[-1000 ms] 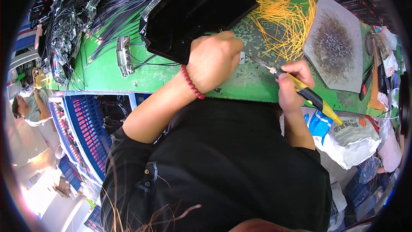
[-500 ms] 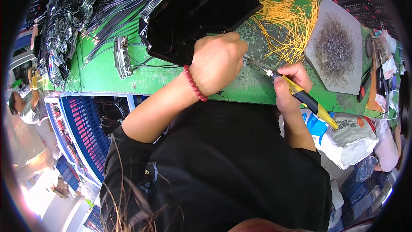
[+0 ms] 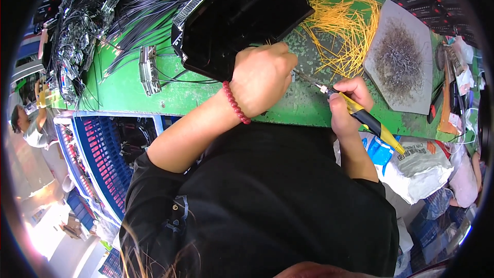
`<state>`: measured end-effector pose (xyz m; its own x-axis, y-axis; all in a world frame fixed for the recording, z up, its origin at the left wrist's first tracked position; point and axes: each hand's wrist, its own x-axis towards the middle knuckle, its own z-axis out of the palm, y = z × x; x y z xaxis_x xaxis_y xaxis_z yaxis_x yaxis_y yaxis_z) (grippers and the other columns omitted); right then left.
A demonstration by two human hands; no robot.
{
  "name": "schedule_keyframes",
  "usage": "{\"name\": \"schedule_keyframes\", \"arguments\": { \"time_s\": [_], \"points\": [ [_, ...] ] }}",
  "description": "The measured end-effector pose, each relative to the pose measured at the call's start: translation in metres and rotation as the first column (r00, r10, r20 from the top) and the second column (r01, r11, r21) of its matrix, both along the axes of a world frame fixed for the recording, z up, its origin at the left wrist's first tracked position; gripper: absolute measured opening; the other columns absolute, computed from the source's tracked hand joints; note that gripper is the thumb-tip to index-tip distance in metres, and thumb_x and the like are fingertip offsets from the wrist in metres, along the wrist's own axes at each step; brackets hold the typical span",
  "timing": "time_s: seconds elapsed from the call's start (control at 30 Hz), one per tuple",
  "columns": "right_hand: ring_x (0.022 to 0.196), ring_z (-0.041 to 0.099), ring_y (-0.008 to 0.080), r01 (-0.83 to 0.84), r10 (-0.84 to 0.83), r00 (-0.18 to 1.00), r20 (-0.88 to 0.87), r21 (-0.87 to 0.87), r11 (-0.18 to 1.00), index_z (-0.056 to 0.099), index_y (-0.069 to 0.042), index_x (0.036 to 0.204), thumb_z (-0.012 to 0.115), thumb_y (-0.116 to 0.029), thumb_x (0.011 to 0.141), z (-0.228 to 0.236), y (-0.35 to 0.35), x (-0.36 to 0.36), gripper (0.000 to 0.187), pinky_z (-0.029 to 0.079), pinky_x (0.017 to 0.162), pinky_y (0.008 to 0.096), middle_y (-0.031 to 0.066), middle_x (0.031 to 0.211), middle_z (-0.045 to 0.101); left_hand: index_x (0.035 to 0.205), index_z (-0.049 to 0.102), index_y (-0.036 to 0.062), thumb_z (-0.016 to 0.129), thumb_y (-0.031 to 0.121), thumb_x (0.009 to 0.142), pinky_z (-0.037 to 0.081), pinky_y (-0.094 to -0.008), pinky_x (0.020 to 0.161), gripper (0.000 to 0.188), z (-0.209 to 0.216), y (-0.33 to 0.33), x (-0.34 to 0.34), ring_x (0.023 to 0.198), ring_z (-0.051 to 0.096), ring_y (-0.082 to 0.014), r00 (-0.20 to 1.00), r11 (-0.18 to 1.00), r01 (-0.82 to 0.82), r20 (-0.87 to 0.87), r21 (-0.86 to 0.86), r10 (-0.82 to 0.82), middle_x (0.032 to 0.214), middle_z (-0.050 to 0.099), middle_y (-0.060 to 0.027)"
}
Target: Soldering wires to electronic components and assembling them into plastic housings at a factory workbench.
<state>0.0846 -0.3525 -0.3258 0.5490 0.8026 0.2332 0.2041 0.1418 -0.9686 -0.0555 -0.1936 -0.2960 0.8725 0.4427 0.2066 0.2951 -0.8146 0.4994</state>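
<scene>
Over a scuffed green counter [image 3: 309, 111], the right hand [image 3: 343, 117] grips a yellow-and-black pen-shaped soldering iron [image 3: 372, 123], slanting up-left, metal tip [image 3: 312, 82] near the curled left hand [image 3: 264, 78], whose grasp is hidden.

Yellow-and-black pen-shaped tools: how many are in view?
1: the tool is in the right hand, pointing toward the left hand. Others may be hidden.
</scene>
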Motion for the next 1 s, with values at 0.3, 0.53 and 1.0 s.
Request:
{"name": "schedule_keyframes", "arguments": {
  "time_s": [0.3,0.53,1.0],
  "points": [
    [0.059,0.043,0.0027,0.034,-0.029,0.994,-0.105,0.050,0.998,0.053,-0.001,0.084,0.063,0.002,0.076,-0.0001,0.0036,-0.0021,0.013,0.034,0.052,0.0208,-0.0016,0.069,0.051,0.070,0.058,0.0062,0.064,0.006,0.073,0.049,-0.0386,0.059,0.007,0.0033,-0.0001,-0.0008,0.069,0.061,-0.0282,1.000,1.000,0.002,-0.016,0.020,-0.002,0.073,0.056,-0.0068],
    [0.062,0.039,0.0048,0.042,-0.042,0.997,-0.067,0.004,0.999,0.052,-0.002,0.085,0.058,0.000,0.075,0.0034,0.0017,-0.0032,0.012,0.031,0.056,0.0218,-0.0005,0.073,0.048,0.076,0.064,0.0073,0.069,0.006,0.075,0.050,-0.0369,0.063,0.005,-0.0014,-0.0004,-0.0081,0.072,0.062,-0.0273,0.999,0.999,0.017,0.040,0.043,-0.019,0.078,0.058,-0.0057],
    [0.058,0.044,0.0008,0.015,-0.014,0.990,-0.139,0.008,1.000,0.054,-0.002,0.084,0.064,0.000,0.079,0.0040,0.0081,-0.0035,0.011,0.034,0.051,0.0192,-0.0027,0.068,0.052,0.078,0.066,0.0024,0.067,0.001,0.074,0.051,-0.0383,0.066,0.004,-0.0009,0.0030,-0.0079,0.075,0.062,-0.0306,1.000,0.995,0.005,0.030,-0.103,-0.002,0.079,0.061,-0.0104]
  ]
}}
